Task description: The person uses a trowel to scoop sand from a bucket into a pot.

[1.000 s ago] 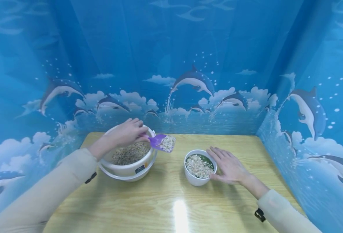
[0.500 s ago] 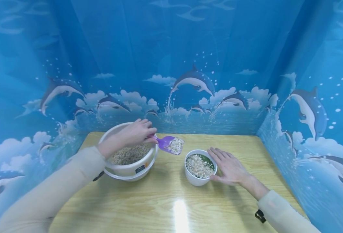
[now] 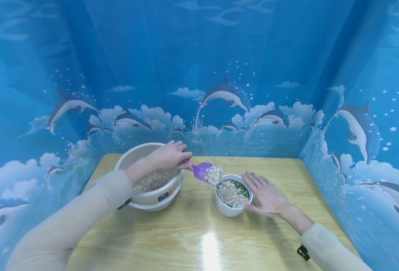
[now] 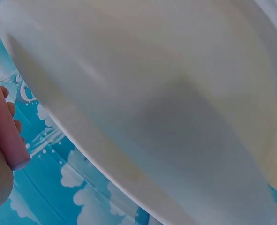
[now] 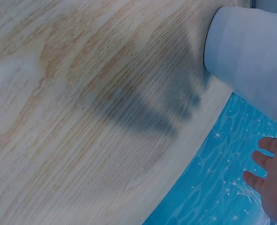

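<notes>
In the head view my left hand [image 3: 170, 156] grips the handle of a small purple scoop [image 3: 200, 170], held level with pale grains [image 3: 214, 174] on its blade. The blade's tip overlaps the left rim of a white pot [image 3: 229, 211]. Inside the pot lie pale granules [image 3: 231, 195] against a dark green inner wall. My right hand [image 3: 266, 194] rests at the pot's right side, fingers extended along the rim. In the left wrist view a pink handle [image 4: 11, 140] sits in the left hand. The right wrist view shows the pot's outer wall [image 5: 248, 54] and the right fingers [image 5: 265, 159] beside it.
A large white bowl [image 3: 167, 191] with more granules stands at the left, set in a second white basin [image 3: 159, 206]. Both are on a wooden table [image 3: 172, 241]. Blue dolphin-print sheets [image 3: 192, 56] enclose the table at the back and sides.
My left hand has carried the loaded scoop rightward and slightly down, from beside the bowl's rim to the pot's left edge. The right hand and pot stay where they were.
</notes>
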